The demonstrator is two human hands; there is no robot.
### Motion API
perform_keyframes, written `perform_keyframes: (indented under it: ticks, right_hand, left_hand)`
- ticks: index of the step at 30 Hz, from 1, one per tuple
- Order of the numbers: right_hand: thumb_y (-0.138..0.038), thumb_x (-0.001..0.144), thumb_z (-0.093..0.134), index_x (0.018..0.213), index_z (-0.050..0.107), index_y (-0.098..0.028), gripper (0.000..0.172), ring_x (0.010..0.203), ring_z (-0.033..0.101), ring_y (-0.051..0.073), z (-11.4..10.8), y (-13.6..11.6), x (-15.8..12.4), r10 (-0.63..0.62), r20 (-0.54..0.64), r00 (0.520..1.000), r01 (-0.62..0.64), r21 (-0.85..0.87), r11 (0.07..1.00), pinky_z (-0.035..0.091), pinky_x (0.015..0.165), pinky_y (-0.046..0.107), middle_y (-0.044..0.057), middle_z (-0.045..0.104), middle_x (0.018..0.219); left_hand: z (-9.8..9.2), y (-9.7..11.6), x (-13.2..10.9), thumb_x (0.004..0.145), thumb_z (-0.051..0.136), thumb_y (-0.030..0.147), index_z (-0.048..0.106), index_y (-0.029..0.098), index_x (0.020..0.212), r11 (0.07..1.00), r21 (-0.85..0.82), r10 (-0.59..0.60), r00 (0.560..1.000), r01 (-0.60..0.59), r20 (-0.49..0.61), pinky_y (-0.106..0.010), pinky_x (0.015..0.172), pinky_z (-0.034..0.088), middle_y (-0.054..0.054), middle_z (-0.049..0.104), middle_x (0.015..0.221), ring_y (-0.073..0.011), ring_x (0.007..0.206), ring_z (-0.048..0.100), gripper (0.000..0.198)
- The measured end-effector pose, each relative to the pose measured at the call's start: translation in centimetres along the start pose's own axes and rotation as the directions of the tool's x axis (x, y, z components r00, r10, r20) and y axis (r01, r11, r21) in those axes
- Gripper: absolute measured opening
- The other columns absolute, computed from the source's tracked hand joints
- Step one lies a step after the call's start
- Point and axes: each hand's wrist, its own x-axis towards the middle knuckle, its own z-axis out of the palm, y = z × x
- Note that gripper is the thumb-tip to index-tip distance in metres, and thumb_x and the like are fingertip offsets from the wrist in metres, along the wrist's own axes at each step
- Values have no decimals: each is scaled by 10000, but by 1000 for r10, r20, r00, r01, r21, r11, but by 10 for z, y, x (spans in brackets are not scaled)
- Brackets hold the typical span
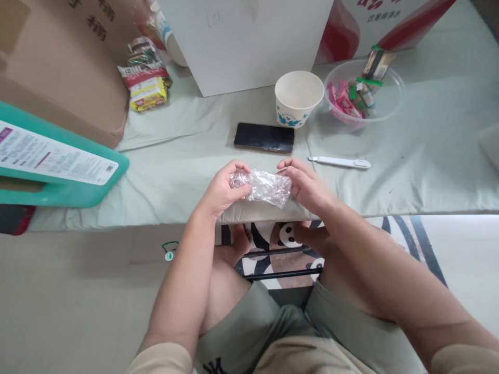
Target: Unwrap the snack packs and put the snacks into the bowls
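Note:
A crinkled bundle of clear plastic wrap [268, 188] is held at the table's front edge, between my two hands. My left hand [228, 188] grips its left end, thumb in front and fingers behind. At the other end, my right hand [304, 184] has its fingers curled against the plastic. What the wrap contains, if anything, cannot be made out. Just beyond the hands lies a dark smartphone [264, 137], face up. A white utility knife [339, 162] rests to the right of my right hand.
Behind the phone stands a paper bowl [298, 96], beside a clear plastic bowl [392, 106] of wrapped snacks. Snack packs [147, 85] lie at the back left. A cardboard box [78, 67], a green jug [105, 179] and a white box [249, 47] bound the space.

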Motion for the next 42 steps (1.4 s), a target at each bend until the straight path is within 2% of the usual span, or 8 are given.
perform_keyframes:
  ticks: [6, 11, 18, 24, 28, 34, 38, 42]
  right_hand:
    - [-469, 807, 742, 1036, 603, -191, 387, 636, 557, 129, 8, 2, -4, 86, 245, 966, -28, -234, 972, 425, 575, 256, -13, 618, 749]
    - [-469, 826, 709, 1130, 569, -196, 433, 642, 578, 147, 9, -3, -4, 116, 221, 968, -67, -216, 974, 439, 582, 266, -15, 627, 723]
    - [-282, 793, 598, 767, 606, -192, 94, 564, 449, 99, 10, -11, -10, 27, 250, 968, 62, -339, 939, 347, 532, 245, -41, 517, 623]
    - [-355, 829, 666, 1126, 540, -248, 340, 544, 543, 125, 5, -12, -6, -98, 57, 994, 103, -85, 991, 456, 543, 267, -59, 593, 673]
    - [-402, 884, 679, 1264, 476, -292, 444, 516, 550, 135, -6, -4, -3, -145, 31, 989, 144, 14, 989, 454, 508, 271, -67, 605, 670]
    - [-323, 854, 655, 961, 628, -265, 125, 567, 534, 122, -19, 1, 3, -239, -93, 967, 245, 55, 968, 458, 533, 274, -34, 611, 735]
    - [-304, 768, 603, 808, 657, -241, 92, 518, 511, 141, -31, -1, 8, -176, -136, 975, 187, 69, 980, 426, 507, 297, -17, 559, 630]
    - [-420, 828, 590, 681, 627, -215, 256, 544, 474, 126, -44, -3, 7, -248, -169, 954, 235, -93, 967, 354, 510, 284, 13, 585, 647]
  left_hand:
    - [0, 0, 1, 613, 823, 159, 534, 258, 1154, 992, -120, 40, 999, -36, 29, -187, 496, 417, 45, 647, 797, -70, 537, 555, 621]
    - [-1, -1, 2, 622, 832, 169, 510, 270, 1179, 993, -116, 30, 1000, -29, -1, -178, 453, 390, 52, 640, 773, -56, 489, 528, 651]
    - [5, 4, 5, 634, 828, 196, 510, 262, 1175, 992, -112, 52, 997, -58, -63, -177, 445, 374, 53, 667, 766, -52, 488, 511, 630]
    - [24, 10, 14, 723, 807, 387, 608, 185, 1063, 959, -281, -46, 999, 40, -14, -192, 550, 493, -2, 672, 853, -81, 639, 618, 443]
    - [40, 11, 20, 767, 779, 334, 631, 170, 963, 985, -163, -43, 990, 65, 132, -212, 527, 468, 20, 644, 728, -84, 559, 589, 296]
    - [52, 8, 34, 825, 650, 229, 609, 207, 891, 998, -36, 59, 998, -60, -22, -220, 506, 432, 41, 625, 684, -83, 503, 553, 80]
    - [54, 5, 45, 842, 576, 136, 642, 215, 957, 955, 258, 205, 951, -143, -232, -232, 543, 443, 2, 697, 896, -82, 567, 564, 154]
    - [64, 5, 56, 871, 536, 90, 678, 212, 1145, 831, 542, 288, 929, -123, -231, -270, 706, 531, -50, 738, 1224, -117, 723, 655, 332]
